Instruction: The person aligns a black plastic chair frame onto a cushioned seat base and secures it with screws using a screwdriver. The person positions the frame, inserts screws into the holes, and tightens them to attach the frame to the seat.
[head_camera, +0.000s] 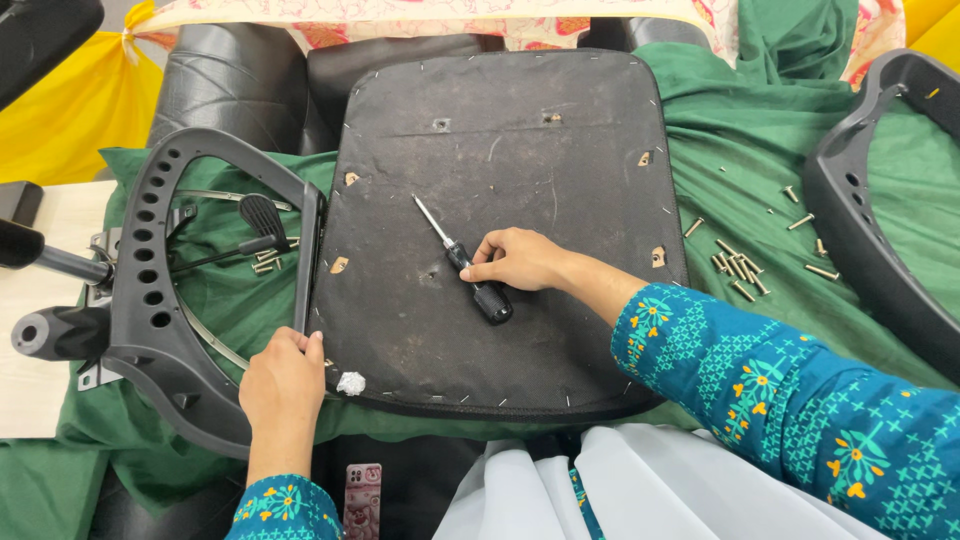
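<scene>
Screwdriver (466, 263): lies flat on the upturned seat base (500, 130), near its centre.
Screwdriver axis: long axis runs from about 10 o'clock to 4 o'clock; the metal shaft tip points to 10 o'clock, the black handle end sits toward 4 o'clock.
Right hand (520, 260): rests on the seat base, fingers curled loosely over the middle of the screwdriver handle, fingertips touching it; the screwdriver is not lifted.
Right arm: comes in from 4 o'clock, forearm low over the base, wrist nearly straight, patterned teal sleeve (780, 400) to just above the wrist.
Left hand (282, 385): at 7 o'clock of the seat base, fingers bent around the lower end of the black armrest frame (150, 290) where it meets the base edge; grip looks closed on the frame.
Left arm: rises straight from the bottom edge, back of the hand up.
Seat base: dark, scuffed underside facing up, lying on green cloth (740, 140).
Loose screws (735, 265): scattered on the cloth at 3 o'clock of the base, well apart from the right hand.
Second armrest frame (860, 230): at the far 3 o'clock edge, untouched.
</scene>
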